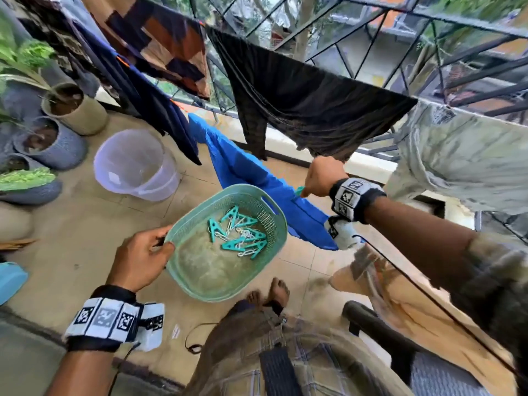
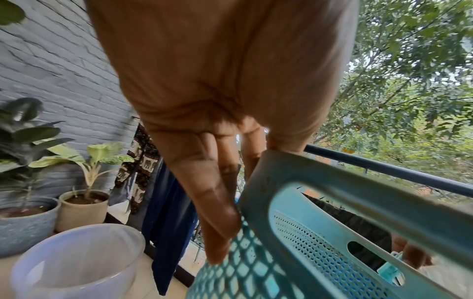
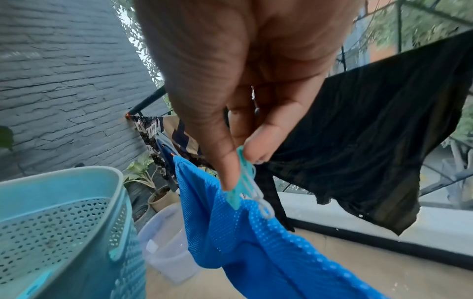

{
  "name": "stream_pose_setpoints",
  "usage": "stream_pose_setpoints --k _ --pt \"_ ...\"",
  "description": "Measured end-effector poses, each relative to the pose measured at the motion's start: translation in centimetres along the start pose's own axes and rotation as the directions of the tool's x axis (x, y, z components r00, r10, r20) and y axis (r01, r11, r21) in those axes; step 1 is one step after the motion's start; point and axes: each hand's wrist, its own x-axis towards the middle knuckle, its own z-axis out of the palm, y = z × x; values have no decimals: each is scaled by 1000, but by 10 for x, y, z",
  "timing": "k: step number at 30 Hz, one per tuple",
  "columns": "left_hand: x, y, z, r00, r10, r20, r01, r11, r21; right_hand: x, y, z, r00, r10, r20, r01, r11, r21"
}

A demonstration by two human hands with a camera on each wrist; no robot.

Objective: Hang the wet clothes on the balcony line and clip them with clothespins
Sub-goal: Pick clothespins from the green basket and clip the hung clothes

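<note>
Clothespin (image 3: pixel 240 178) pinched in R grip (image 3: pixel 238 97), on blue cloth (image 3: pixel 243 238)

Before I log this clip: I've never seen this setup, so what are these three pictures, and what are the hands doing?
No machine here: a person wears three cameras. The head view looks down; each wrist view looks along one hand. The left hand grips the rim of a green basket with teal clothespins inside. The right hand pinches one clothespin onto a blue mesh garment on the line. A black garment hangs beside it. A clear bucket and plant pots stand on the floor.
</note>
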Motion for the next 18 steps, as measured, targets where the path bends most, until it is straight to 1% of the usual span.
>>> stream_pose_setpoints --k 4,7,14,18 --pt "-2 -5 9 998 -61 -14 60 998 -30 23 -15 4 997 6 73 -2 999 -45" --pt "-1 -8 11 996 -85 -30 83 995 -55 35 -23 6 996 -8 88 15 997 -75" --pt "8 -23 8 993 -106 -41 103 991 -80 47 -39 15 985 -32 171 57 988 -145" --pt "14 -26 1 995 -98 -32 94 991 -99 47 -32 20 985 -49 166 79 981 -179"
